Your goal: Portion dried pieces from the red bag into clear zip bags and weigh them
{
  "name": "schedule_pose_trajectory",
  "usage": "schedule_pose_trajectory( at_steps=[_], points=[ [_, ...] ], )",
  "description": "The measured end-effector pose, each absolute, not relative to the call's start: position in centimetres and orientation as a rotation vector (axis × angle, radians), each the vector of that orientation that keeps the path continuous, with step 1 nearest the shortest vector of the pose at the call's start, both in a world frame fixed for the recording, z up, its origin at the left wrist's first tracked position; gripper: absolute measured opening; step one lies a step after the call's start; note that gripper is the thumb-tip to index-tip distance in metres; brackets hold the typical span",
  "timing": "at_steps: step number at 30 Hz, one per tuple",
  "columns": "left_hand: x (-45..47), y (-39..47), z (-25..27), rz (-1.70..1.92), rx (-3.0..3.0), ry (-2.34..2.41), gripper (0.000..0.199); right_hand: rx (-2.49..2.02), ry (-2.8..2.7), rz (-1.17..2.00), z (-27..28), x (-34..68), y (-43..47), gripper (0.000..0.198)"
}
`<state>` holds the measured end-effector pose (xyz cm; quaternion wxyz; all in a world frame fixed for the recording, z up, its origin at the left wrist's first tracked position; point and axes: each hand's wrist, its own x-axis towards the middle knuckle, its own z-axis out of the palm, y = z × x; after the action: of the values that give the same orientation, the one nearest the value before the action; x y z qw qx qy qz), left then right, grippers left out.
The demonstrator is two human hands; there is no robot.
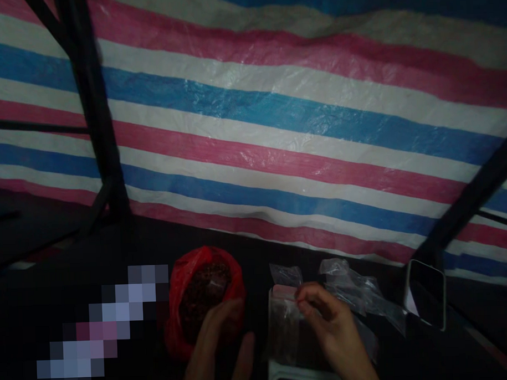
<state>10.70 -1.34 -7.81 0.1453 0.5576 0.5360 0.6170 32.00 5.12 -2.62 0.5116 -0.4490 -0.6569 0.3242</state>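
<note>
- The right hand (331,326) pinches the mouth of a small clear bag (289,327), which looks nearly empty.
- Just left of that pinch, the left hand (219,346), fingers loosely spread and holding nothing, hovers at the red bag (186,286), full of dark bits.
- More clear bags (357,291) lie unused behind.

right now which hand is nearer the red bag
Left. The left hand is at the front of the red bag, overlapping it; the right hand is off to its right, pinching a clear plastic bag.

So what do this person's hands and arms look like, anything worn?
Both are bare. The left hand and right hand show no gloves, rings or watch that can be made out, and no sleeve reaches either wrist. The light is dim, so fine marks cannot be told.
</note>
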Motion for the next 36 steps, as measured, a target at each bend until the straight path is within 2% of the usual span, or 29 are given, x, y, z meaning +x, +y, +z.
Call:
schedule_pose_trajectory(
  at_steps=[5,9,12,19,27,36],
  points=[
    [9.8,-0.2,-7.5,1.456,1.238,1.308,0.049,-0.985,-1.499,1.093,-2.4,26.9,4.7,0.023],
    [8.3,0.0,-7.3,1.461,1.096,1.325,0.055,-0.870,-1.381,1.225,-2.7,24.1,4.7,0.040],
    [7.7,0.0,-7.1,1.468,1.052,1.363,0.058,-0.843,-1.369,1.283,-2.6,22.9,4.8,0.045],
    [7.5,0.1,-7.2,1.480,1.022,1.348,0.056,-0.914,-1.380,1.177,-3.0,21.9,4.8,0.027],
    [7.2,0.5,-7.5,1.455,1.103,1.435,0.054,-0.905,-1.343,1.180,-3.4,21.9,4.8,0.031],
    [7.9,0.2,-6.9,1.462,1.079,1.444,0.051,-0.968,-1.370,1.071,-3.9,22.1,4.7,0.021]
  ],
)
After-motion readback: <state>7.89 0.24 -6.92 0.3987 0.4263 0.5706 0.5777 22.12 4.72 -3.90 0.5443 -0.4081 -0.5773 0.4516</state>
